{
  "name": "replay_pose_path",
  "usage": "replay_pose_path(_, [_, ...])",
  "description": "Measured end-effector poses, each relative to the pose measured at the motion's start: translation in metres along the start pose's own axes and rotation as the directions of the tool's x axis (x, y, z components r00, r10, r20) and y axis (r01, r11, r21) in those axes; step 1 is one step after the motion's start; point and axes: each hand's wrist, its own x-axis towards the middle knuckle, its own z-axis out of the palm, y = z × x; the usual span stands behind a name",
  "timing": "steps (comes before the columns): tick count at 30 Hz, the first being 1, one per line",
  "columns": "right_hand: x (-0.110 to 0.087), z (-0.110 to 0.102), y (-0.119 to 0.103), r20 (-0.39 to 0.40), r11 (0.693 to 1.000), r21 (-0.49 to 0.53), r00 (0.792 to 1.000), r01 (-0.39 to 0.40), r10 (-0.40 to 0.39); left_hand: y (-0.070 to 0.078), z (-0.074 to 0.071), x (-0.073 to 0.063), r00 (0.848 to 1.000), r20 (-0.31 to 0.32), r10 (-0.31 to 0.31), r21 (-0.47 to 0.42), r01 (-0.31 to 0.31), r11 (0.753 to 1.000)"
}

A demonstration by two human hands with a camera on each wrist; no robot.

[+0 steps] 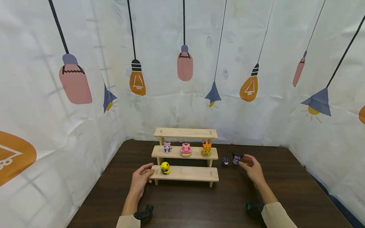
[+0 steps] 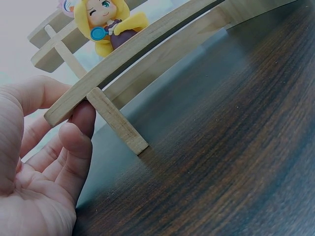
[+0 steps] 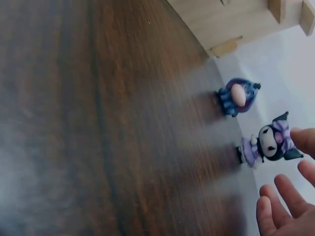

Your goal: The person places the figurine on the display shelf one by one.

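Observation:
At the left end of a three-tier wooden display stand (image 1: 186,172), my left hand (image 1: 139,180) grips the lowest shelf's end between thumb and fingers. A yellow-haired figurine (image 1: 165,167) sits on that shelf, close to this hand. To the stand's right, my right hand (image 1: 253,171) reaches to a black-and-purple figurine (image 3: 268,142) with pointed ears, which stands upright on the table. In the right wrist view the fingers are spread and one fingertip overlaps its bow; whether they touch I cannot tell. Beside it stands a blue donkey figurine (image 3: 238,96).
The middle shelf bears a small pink-and-purple figurine (image 1: 167,147), a pink figurine (image 1: 186,149) and an orange-and-yellow figurine (image 1: 206,148). A dark wooden table (image 1: 182,205) carries the stand. White curtains (image 1: 165,110) printed with lamps hang behind and at the sides.

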Motion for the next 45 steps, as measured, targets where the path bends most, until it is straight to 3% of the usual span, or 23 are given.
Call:
replay_pose_path(7, [0.010,0.002,0.006,0.063,1.000,0.021,0.998,-0.017,0.016,0.001,0.001,0.000,1.000,-0.001,-0.001,0.006,0.001,1.000])
replay_pose_path(24, [0.025,0.007,0.013,0.109,0.999,0.024,0.994,-0.033,0.030,0.001,0.002,0.000,1.000,-0.003,0.003,0.003,-0.003,1.000])
replay_pose_path(45, [0.024,0.012,0.008,0.111,0.998,0.024,0.992,-0.055,0.052,0.000,0.000,-0.001,1.000,0.005,0.011,-0.001,-0.011,1.000])
